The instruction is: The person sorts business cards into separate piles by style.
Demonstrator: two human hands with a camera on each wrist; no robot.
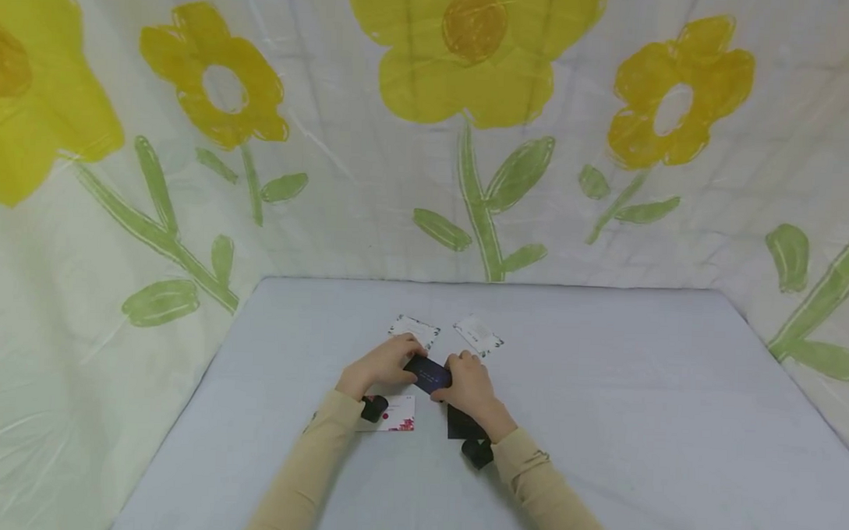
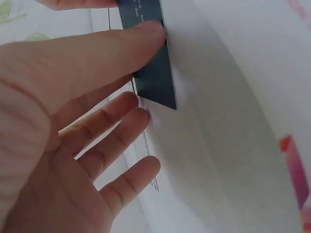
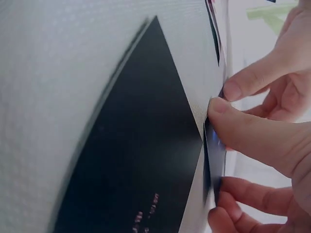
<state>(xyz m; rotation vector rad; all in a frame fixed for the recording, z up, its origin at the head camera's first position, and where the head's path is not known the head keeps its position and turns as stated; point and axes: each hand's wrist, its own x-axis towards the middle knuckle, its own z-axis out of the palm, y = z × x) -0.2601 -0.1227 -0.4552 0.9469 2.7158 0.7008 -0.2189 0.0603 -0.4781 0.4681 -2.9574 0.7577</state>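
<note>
At the left, near side, a red-flowered card (image 1: pixel 400 414) lies flat on the table (image 1: pixel 603 373), partly covered by the left wrist. Just beyond it, the left hand (image 1: pixel 384 363) pinches the left end of the blue card (image 1: pixel 429 373), thumb on its face, the other fingers loosely spread. Behind that hand, on the far side, a white card (image 1: pixel 417 328) with a leafy border lies at a slant.

The blue card is in the middle, held between both hands; whether any edge rests on the table I cannot tell. The right hand (image 1: pixel 469 387) grips its right end, thumb against fingers. Partly under that hand, on the near side, lies a black card (image 1: pixel 461 426), and farther off to the right a second leafy card (image 1: pixel 478 335) lies slanted.

So four cards lie apart on the table, out of the fingers; the blue one alone is not yet released. Whether their present places are final cannot be told.
</note>
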